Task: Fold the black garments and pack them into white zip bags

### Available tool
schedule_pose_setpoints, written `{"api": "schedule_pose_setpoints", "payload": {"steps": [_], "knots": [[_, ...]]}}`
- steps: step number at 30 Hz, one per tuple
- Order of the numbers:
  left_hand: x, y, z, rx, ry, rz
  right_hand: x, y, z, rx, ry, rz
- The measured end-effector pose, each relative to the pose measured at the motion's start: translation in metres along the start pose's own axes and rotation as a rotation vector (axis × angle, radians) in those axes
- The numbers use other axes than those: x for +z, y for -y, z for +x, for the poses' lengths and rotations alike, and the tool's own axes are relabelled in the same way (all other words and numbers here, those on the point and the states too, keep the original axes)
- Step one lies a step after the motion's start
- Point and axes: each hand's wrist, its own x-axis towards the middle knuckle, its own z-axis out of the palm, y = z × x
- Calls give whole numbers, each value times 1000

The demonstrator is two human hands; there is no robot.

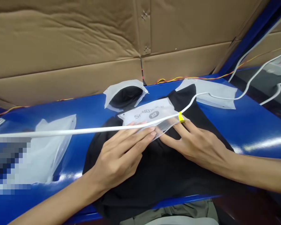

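Two spread hands, left (pixel 119 159) and right (pixel 198 147), seemingly press a plastic bag's edge (pixel 165 131)

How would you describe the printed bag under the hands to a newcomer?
On the blue table, find the black garment. The frosted plastic bag lies on it, between the left hand and right hand. Its dark printing sets it apart from the plain bags nearby.

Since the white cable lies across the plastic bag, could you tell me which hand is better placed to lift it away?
Probably the right hand: its fingertips sit beside the yellow tape on the white cable, while the left hand is farther from that tape.
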Motion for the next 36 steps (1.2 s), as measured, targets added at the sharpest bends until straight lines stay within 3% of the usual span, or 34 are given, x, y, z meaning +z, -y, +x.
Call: {"api": "schedule_pose_setpoints", "payload": {"steps": [4,8,20,30,36], "knots": [[-2,4,-3,-74,32,8,10,-9,-2,-92,-129,271],[-4,7,-7,-80,54,-15,12,-15,0,-175,-75,437],[-4,0,-5,-94,12,-44,6,-1,4,-44,-26,144],[-6,4,-3,-136,9,-81,12,-6,0,-169,-155,145],[-8,6,-4,-149,18,-73,12,-4,4,-74,-83,163]]}}
